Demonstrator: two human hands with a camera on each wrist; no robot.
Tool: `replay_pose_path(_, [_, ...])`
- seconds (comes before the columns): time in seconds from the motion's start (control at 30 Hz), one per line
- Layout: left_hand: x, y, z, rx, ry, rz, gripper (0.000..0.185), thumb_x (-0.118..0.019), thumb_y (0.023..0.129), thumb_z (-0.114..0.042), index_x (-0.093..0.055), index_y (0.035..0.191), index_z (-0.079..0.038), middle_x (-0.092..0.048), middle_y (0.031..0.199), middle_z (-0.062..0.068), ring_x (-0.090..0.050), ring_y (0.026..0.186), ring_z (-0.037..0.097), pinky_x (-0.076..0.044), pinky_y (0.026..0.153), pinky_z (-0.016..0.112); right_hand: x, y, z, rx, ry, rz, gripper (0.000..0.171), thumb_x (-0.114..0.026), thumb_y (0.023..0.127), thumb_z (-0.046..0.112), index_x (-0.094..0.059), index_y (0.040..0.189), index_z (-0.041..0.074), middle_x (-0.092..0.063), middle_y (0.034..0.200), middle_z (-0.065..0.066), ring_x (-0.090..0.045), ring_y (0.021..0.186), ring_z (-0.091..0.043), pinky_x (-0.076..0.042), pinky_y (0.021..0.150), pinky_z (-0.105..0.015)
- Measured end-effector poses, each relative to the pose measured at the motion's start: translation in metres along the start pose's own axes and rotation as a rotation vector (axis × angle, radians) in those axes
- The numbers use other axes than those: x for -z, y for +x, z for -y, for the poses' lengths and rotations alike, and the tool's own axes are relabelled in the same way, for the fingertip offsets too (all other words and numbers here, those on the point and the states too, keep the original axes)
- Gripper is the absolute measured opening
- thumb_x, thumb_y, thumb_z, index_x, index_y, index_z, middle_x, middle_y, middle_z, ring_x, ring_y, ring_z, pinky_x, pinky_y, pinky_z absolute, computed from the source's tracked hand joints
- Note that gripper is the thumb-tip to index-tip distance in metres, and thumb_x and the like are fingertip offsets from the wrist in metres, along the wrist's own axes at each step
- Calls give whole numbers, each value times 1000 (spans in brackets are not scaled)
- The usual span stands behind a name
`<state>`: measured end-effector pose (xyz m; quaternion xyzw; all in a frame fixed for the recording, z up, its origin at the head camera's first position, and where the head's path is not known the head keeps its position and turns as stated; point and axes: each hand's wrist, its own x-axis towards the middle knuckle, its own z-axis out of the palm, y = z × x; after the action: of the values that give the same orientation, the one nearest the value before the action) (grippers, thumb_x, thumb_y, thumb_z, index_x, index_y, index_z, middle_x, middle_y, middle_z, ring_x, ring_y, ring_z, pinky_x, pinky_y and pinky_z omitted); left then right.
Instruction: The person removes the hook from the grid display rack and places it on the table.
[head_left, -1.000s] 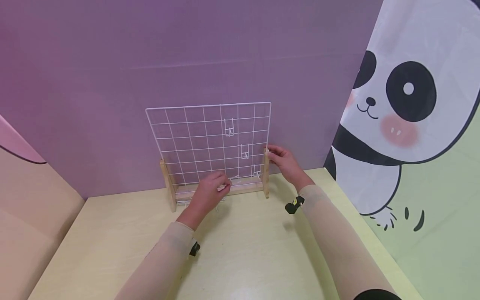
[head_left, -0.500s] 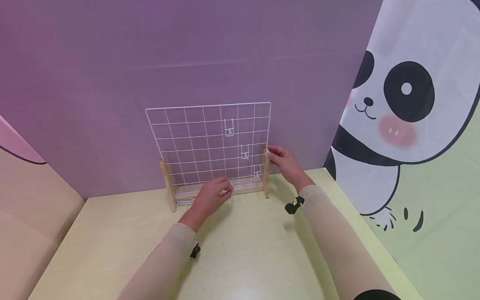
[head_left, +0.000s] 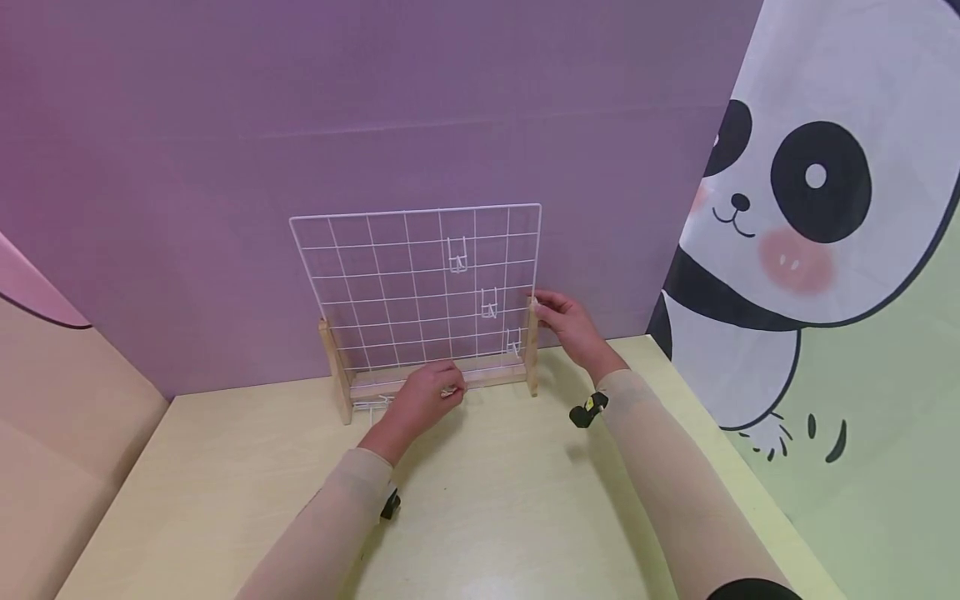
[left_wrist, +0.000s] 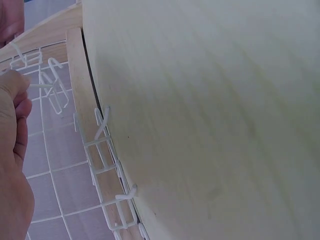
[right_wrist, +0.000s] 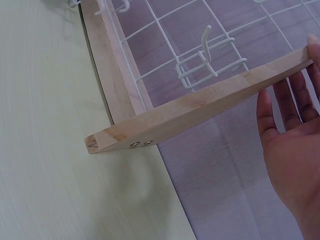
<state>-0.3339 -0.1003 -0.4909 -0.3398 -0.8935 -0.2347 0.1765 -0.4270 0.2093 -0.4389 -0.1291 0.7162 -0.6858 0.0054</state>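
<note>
The step in hand looks like fitting a small white wire hook [head_left: 450, 388] onto the wire grid [head_left: 390, 283], and it will likely go best if the hook is kept pinched firmly near its top, its prongs lined up with one horizontal wire just ahead of the fingertips, while the frame is steadied so it does not tip. The left hand [head_left: 420, 398] is curled, thumb and fingers pinching the hook low at the foot of the grid, just in front of the wooden base [head_left: 480, 375]; more loose hooks [left_wrist: 107, 165] lie on the table [head_left: 487, 500] beside that hand. The right hand [head_left: 570, 321] is spread, fingers straight, their tips resting on the top of the right wooden post [head_left: 532, 346], gripping nothing. Three hooks already hang on the grid between the two hands.
</note>
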Motion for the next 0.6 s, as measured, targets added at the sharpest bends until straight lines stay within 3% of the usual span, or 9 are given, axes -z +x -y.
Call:
replay_pose_path(0.27, [-1,1,2,14,9,55,10,-78,100,-6,-75,94,-14,-67,100,-2,-66,94,18,-62,89,38,1,1,-2,25,11,21,41,-64,113,13,-63,152,0,-65,148,-18,-63,124,-16,-50,116,-41])
replay_pose_path(0.6, [-5,0,1,42,4,60,13,-81,96,-1,-75,93,-13,-66,97,-3,-65,91,17,-62,87,37,1,0,0,2,1,16,40,-63,114,15,-64,152,1,-65,148,-15,-61,129,-21,-47,120,-46])
